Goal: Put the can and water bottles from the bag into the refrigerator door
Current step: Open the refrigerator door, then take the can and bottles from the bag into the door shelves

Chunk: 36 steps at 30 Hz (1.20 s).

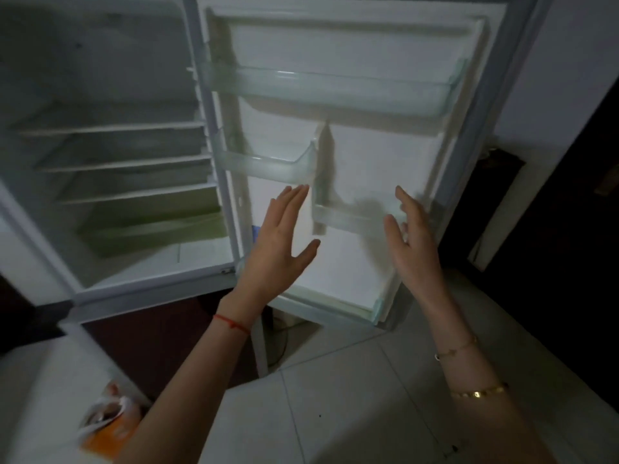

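- Clear plastic shelves are seen on the open refrigerator door (368, 155).
- The left hand (278, 242) and right hand (415, 242) are held spread, fingers apart, nothing gripped.
- The bag (107, 426) is seen on a white surface (43, 396), near its right edge.

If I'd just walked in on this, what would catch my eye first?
Probably the two bare hands, left hand and right hand, held open and empty in front of the open refrigerator door. Its clear door shelves hold nothing. At the lower left, an orange and white bag sits on a white surface.
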### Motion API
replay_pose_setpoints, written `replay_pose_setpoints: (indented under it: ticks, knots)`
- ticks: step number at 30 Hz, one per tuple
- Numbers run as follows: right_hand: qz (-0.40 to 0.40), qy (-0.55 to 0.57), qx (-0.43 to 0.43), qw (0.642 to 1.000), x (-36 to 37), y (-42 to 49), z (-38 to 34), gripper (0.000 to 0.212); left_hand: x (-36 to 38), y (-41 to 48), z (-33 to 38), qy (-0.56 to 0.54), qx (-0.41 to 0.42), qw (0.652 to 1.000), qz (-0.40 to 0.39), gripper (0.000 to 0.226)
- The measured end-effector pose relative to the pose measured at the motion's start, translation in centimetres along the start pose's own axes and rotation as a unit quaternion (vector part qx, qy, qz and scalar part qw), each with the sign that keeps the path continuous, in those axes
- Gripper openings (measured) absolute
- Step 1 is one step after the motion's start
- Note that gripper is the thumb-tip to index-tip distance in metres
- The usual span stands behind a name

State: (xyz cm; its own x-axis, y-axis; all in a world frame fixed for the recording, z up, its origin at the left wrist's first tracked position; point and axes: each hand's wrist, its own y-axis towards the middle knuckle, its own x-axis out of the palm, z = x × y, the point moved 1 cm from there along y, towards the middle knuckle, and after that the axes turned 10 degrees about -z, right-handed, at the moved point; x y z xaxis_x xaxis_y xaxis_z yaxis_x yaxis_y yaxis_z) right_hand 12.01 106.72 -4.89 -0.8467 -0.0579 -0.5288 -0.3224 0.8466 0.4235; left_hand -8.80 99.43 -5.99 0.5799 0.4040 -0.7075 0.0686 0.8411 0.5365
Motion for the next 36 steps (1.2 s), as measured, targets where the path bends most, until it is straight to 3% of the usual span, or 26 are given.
replay_pose_setpoints:
  ticks: [14, 26, 36]
  knots:
    - [-0.192, -0.013, -0.12, 0.974, 14.8, -2.7, -10.0, 0.051, -13.8, -15.7, -8.6, 0.079, -0.155, 0.984, 0.036, 0.076]
    - [-0.285, 0.023, -0.152, 0.946, 30.8, -6.2, -19.6, 0.053, -25.0, -29.8, -16.1, 0.118, -0.297, 0.946, 0.047, 0.071]
    - [-0.384, 0.046, -0.15, 0.91, 41.8, -8.3, -23.5, 0.054, -29.5, -37.9, -20.8, 0.107, -0.403, 0.908, 0.046, 0.067]
